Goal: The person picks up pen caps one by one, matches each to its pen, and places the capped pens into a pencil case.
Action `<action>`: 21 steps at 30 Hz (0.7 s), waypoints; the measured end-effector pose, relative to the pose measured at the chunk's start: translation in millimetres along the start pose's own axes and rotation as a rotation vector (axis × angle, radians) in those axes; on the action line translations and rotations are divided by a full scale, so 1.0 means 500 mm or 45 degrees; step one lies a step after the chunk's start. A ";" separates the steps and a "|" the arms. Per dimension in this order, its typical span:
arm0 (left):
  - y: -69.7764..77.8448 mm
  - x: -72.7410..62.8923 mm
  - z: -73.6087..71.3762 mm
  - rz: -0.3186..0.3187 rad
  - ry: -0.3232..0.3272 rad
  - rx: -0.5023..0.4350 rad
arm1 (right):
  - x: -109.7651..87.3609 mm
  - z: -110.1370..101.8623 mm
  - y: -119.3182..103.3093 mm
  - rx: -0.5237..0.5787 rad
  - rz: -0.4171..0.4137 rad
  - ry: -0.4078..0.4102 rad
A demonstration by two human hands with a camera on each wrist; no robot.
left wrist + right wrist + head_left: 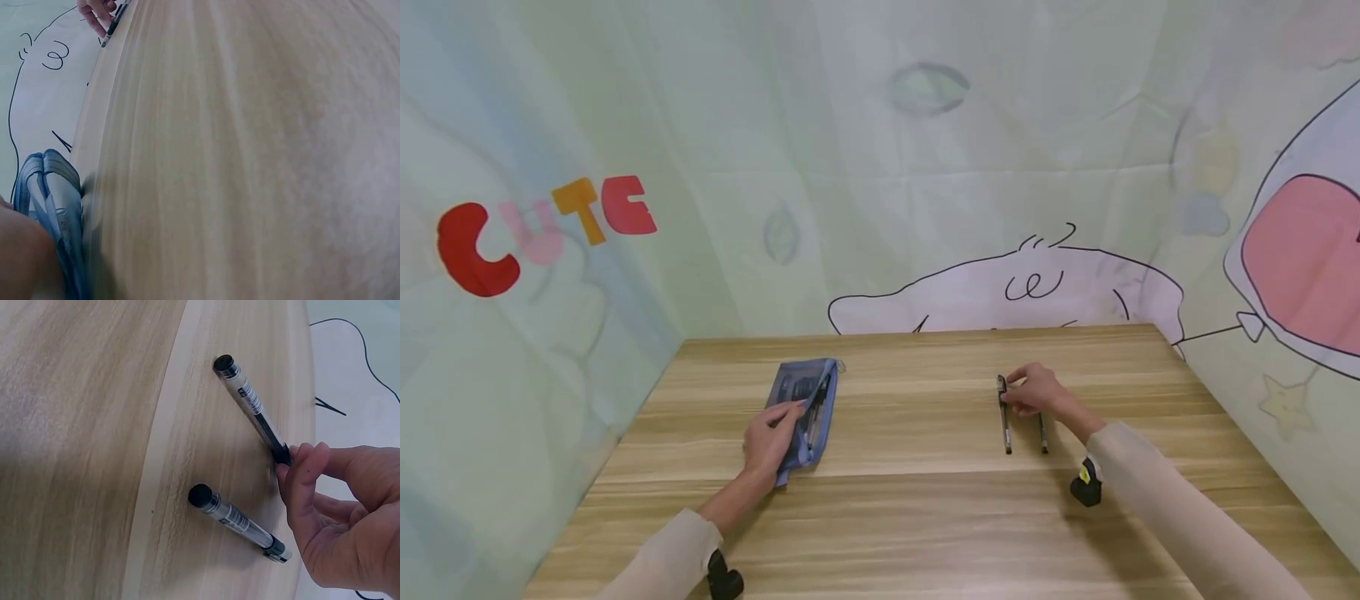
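Note:
On the left part of the table lies a blue zippered pencil pouch (828, 408) with a mesh front, and several pens show inside its gaping mouth. My left hand (767, 443) pinches the pouch's opening edge between thumb and fingers. Farther right, my right hand (1036, 390) pinches a clear gel pen (249, 403) with a black end and a barcode label near its dark cap part. A second similar pen (240, 525) lies on the wood beside it, partly under the right hand in the head view. In the left wrist view the pouch (65, 215) stands beside the knuckles.
The wood-grain table (917, 517) ends at a back edge against a printed cloth curtain (865, 150). Black wrist-camera mounts (1086, 485) sit at both sleeves. A small ring hangs at the pouch's far corner.

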State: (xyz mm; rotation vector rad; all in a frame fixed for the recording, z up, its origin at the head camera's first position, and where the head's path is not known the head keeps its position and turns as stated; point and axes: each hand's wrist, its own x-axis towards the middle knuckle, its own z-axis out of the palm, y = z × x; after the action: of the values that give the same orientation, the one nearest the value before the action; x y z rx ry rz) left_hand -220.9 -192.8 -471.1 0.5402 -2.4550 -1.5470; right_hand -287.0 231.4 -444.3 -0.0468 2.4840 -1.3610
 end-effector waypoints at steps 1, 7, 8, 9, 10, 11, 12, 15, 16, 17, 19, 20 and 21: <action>-0.001 -0.001 0.000 0.002 -0.001 0.003 | 0.001 0.002 0.000 -0.013 0.004 0.004; -0.001 -0.008 -0.001 0.037 -0.015 0.027 | -0.002 0.010 -0.008 -0.068 0.004 0.014; -0.001 -0.008 -0.001 0.042 -0.018 0.030 | -0.003 0.011 -0.009 -0.078 0.001 0.014; -0.001 -0.009 -0.002 0.048 -0.021 0.031 | -0.003 0.012 -0.011 -0.089 -0.005 0.011; -0.001 -0.009 -0.002 0.051 -0.022 0.031 | -0.003 0.013 -0.012 -0.098 -0.003 0.012; -0.001 -0.009 -0.002 0.053 -0.024 0.032 | -0.003 0.013 -0.013 -0.109 -0.005 0.011; -0.001 -0.009 -0.002 0.052 -0.023 0.031 | -0.002 0.014 -0.013 -0.118 -0.002 0.012; -0.001 -0.008 -0.001 0.049 -0.021 0.027 | 0.001 0.016 -0.013 -0.126 0.012 0.011; -0.001 -0.007 -0.001 0.047 -0.019 0.026 | 0.002 0.016 -0.012 -0.131 0.011 0.009; -0.001 -0.006 -0.001 0.044 -0.018 0.024 | 0.003 0.016 -0.012 -0.136 0.006 0.006; -0.001 -0.005 0.000 0.041 -0.017 0.019 | 0.005 0.016 -0.012 -0.127 0.014 0.010; -0.002 -0.003 0.000 0.038 -0.018 0.017 | 0.006 0.016 -0.011 -0.124 0.013 0.013; -0.002 -0.002 0.000 0.039 -0.018 0.016 | 0.006 0.016 -0.010 -0.120 0.008 0.012</action>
State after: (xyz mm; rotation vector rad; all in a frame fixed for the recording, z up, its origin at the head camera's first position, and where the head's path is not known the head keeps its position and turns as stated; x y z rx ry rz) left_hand -219.6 -192.5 -472.1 0.4935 -2.4732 -1.5296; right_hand -288.4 221.5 -445.0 -0.0527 2.5526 -1.2440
